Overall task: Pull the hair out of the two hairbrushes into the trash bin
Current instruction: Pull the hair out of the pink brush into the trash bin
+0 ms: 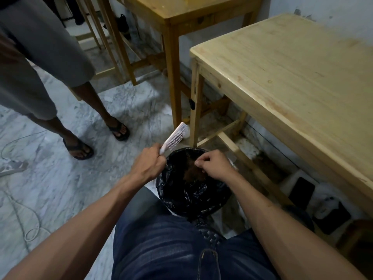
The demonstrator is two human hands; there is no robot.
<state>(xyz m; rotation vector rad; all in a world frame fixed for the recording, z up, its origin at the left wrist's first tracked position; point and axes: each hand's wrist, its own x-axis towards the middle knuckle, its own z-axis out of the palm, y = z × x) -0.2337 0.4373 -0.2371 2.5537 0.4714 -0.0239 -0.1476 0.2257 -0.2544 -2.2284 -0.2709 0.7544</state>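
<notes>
Floor (125,98): white/grey marble, veined. On it, centre-bottom, trash bin (193,190) w/ black bag liner, standing just beside the front leg of the pale wood table (292,77) at right; tabletop bare. Second, darker wood table (177,9) stands behind it, legs on the floor, w/ more wooden legs further back left. Left side: a standing person's two feet in dark sandals (80,147), planted on the marble. Thin white cable (30,215) loops across the floor at far left. Under the pale table, bottom right: dark flat items and white things on the floor, too dim to ID.
</notes>
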